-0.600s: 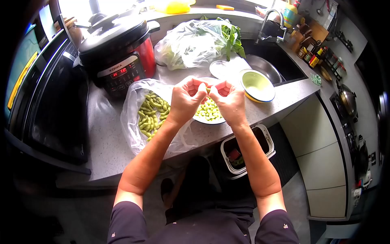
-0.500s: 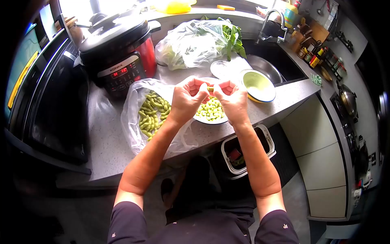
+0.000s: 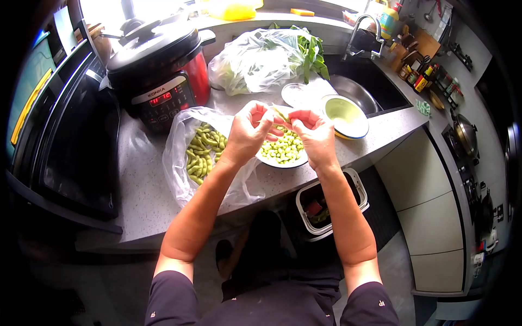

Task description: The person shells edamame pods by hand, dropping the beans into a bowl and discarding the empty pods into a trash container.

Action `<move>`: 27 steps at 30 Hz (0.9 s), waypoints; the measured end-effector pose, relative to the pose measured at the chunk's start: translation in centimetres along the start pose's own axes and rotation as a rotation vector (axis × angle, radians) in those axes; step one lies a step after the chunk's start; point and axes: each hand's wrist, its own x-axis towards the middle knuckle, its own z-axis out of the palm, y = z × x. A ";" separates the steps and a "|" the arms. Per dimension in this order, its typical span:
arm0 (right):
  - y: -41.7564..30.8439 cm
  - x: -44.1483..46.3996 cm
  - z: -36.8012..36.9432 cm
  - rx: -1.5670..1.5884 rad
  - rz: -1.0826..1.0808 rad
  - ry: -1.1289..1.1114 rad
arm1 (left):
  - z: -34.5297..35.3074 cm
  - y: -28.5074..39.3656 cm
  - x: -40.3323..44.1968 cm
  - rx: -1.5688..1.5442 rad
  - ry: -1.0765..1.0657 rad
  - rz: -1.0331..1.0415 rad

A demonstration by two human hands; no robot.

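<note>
My left hand (image 3: 249, 133) and my right hand (image 3: 316, 138) are raised over a white bowl (image 3: 281, 165), fingertips close together. Between them is a green edamame pod (image 3: 281, 113), pinched at one end by each hand. Shelled green beans (image 3: 284, 148) fill much of the bowl below. To the left of the bowl lies an open clear plastic bag (image 3: 175, 155), with many whole edamame pods (image 3: 203, 149) inside. My left forearm passes over the bag's right side and hides part of it.
A pressure cooker (image 3: 163, 76) stands behind the bag. Leafy greens in a plastic bag (image 3: 255, 60) lie at the back. Stacked bowls (image 3: 345, 117) sit right, beside the sink (image 3: 394, 100). Below the counter edge is an open bin (image 3: 356, 176).
The fingertips have drawn slightly apart, and more of the pod shows, now tilted between them. My right hand has shifted slightly to the right.
</note>
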 end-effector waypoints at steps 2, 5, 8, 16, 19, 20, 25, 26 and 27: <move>0.0 -0.1 0.1 0.019 0.002 -0.010 | -0.1 -0.1 0.0 0.042 0.026 -0.009; 0.6 0.2 0.8 -0.090 -0.006 -0.071 | 0.0 -0.5 0.2 0.091 0.052 -0.052; 0.5 2.0 0.5 -0.329 -0.059 -0.105 | -0.9 -0.1 0.7 0.282 0.135 0.089; -0.2 4.1 0.8 -1.074 -0.221 -0.292 | -2.0 0.6 0.8 0.509 0.139 0.169; 1.7 4.7 1.4 -1.215 -0.562 -0.468 | -1.8 0.9 0.6 0.569 0.097 0.246; 2.2 4.8 1.3 -1.272 -0.550 -0.476 | -1.6 1.1 0.4 0.524 0.119 0.216; 1.7 5.3 1.4 -1.484 -0.587 -0.462 | -0.9 1.9 0.2 0.413 0.112 0.292; 1.5 5.4 1.3 -1.429 -0.439 -0.485 | -0.7 2.7 -0.2 0.508 0.061 0.343; 0.0 5.1 1.9 -1.371 -0.292 -0.506 | -0.4 3.1 -0.6 0.601 0.011 0.393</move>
